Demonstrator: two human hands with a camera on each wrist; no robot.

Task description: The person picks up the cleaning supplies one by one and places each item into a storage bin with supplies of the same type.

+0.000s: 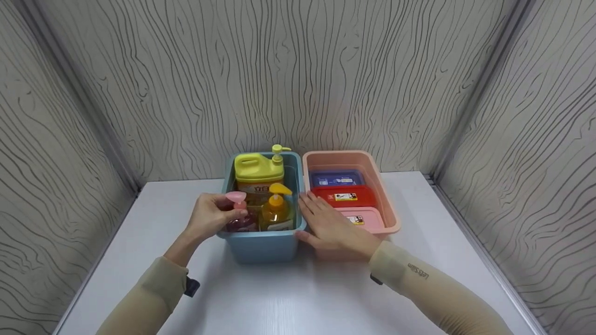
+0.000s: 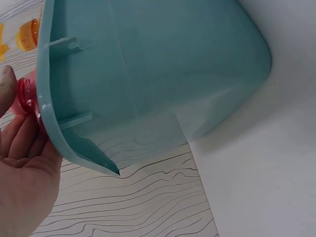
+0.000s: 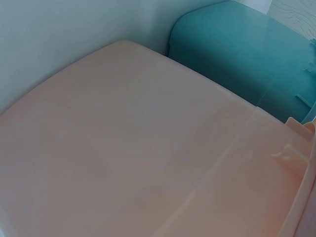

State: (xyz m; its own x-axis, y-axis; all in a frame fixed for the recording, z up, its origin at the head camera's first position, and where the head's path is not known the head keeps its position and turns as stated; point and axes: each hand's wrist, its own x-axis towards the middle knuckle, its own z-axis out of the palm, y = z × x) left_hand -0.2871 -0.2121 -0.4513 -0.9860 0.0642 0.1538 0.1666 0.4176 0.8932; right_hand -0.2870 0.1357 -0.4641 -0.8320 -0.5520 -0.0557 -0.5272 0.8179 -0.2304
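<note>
My left hand (image 1: 212,215) grips the neck of a pump bottle (image 1: 242,222) with a pink pump head, in the front left corner of the blue bin (image 1: 263,246). The left wrist view shows thumb and fingers around the bottle's red collar (image 2: 27,94), just above the bin's rim. Beside it stands a bottle with an orange pump (image 1: 275,214), and behind them a yellow-topped jug (image 1: 260,174) with its own pump. With fingers straight, my right hand (image 1: 330,225) lies flat at the adjoining rims of the blue bin and the pink bin (image 1: 387,204).
Inside the pink bin lie containers with a blue lid (image 1: 337,178), a red lid (image 1: 344,196) and a pink lid (image 1: 365,218). Both bins stand side by side on a white table (image 1: 279,302), close to a wood-grain patterned wall (image 1: 279,79). Similar walls rise left and right.
</note>
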